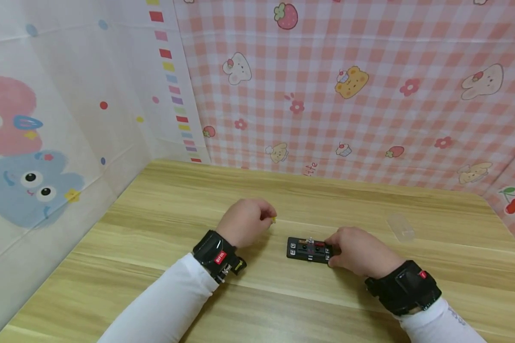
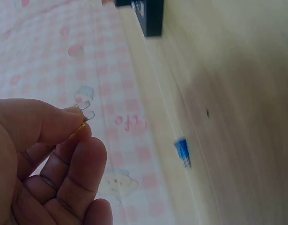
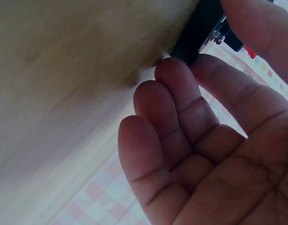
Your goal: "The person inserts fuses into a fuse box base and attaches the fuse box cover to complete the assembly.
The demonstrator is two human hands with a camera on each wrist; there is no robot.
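My left hand pinches a small yellow blade fuse between thumb and forefinger, above the table. In the left wrist view two thin metal prongs stick out past the fingertips, most of the yellow body being covered. To the right, a black fuse block lies on the table, with metal terminals at its ends and on its middle. Thumb and fingers of my right hand grip its right end. A red fuse and an orange-brown one show on the block.
A blue blade fuse lies on the wooden table in the left wrist view. Right of the fuse block is a clear plastic cover. Printed cloth hangs along the table's back and left sides.
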